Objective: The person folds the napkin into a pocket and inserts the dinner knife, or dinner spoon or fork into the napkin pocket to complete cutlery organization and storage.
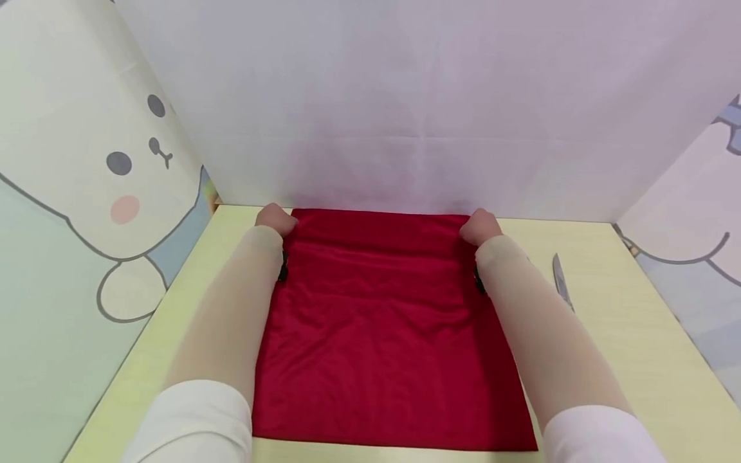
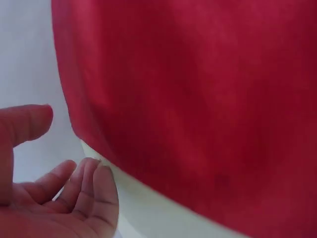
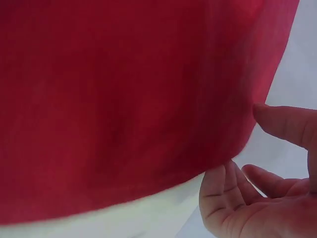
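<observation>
A square red cloth (image 1: 376,334) lies spread on the table, creased across its middle. At its far left corner is my left hand (image 1: 276,220). The left wrist view shows that hand (image 2: 64,198) with thumb and fingers apart and nothing between them, fingertips right by the cloth's corner (image 2: 198,99). My right hand (image 1: 482,227) is at the far right corner. In the right wrist view, the thumb of this hand (image 3: 262,198) meets the cloth's side edge (image 3: 148,99), while its fingertips sit under the lower edge; thumb and fingers stay spread apart.
A knife blade (image 1: 559,280) lies on the pale wooden table (image 1: 631,321) to the right, its lower end hidden by my right forearm. Directly behind the cloth hangs a white curtain (image 1: 417,109). Cartoon-printed sheets (image 1: 58,289) border both sides.
</observation>
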Demonstrator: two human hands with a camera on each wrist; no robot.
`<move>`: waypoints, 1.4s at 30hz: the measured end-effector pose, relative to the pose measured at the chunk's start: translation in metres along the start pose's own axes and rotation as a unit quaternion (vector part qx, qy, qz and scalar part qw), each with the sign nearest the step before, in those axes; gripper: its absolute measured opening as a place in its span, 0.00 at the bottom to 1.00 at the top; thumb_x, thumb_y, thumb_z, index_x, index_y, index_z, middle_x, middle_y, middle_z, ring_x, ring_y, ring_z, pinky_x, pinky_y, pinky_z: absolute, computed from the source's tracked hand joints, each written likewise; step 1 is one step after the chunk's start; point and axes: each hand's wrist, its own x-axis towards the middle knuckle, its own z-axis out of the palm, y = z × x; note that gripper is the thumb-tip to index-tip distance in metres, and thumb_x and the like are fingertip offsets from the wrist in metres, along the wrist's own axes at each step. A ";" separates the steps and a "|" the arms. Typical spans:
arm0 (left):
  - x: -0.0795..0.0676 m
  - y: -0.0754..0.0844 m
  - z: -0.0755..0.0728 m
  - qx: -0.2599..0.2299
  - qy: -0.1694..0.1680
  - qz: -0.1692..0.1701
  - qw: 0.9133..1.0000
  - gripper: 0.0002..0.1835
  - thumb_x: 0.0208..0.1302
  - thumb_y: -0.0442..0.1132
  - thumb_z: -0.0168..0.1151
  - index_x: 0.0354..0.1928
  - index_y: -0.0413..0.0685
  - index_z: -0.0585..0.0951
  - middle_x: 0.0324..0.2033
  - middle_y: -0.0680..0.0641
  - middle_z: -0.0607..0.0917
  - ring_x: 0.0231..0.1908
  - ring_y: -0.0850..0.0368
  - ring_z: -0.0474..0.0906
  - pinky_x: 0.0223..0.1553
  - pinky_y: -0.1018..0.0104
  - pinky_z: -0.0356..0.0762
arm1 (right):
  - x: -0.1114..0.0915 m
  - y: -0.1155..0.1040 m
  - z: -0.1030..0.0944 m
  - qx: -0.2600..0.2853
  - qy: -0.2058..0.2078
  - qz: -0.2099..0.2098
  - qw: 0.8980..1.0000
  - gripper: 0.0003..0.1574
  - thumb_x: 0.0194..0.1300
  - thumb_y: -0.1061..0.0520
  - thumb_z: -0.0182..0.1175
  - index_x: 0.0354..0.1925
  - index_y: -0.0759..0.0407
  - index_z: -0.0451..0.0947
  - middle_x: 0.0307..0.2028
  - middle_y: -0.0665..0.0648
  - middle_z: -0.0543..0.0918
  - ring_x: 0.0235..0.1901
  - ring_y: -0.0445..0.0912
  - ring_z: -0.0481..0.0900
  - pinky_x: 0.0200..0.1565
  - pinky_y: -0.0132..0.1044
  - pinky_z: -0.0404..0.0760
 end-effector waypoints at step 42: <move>0.003 -0.002 -0.040 -0.142 0.009 0.026 0.989 0.15 0.78 0.44 0.53 0.34 0.41 0.76 0.26 0.51 0.71 0.38 0.50 0.68 0.36 0.60 0.68 | -0.014 -0.009 -0.032 0.244 0.050 -0.015 0.968 0.24 0.76 0.56 0.56 0.63 0.70 0.74 0.62 0.66 0.74 0.60 0.58 0.70 0.58 0.51 0.73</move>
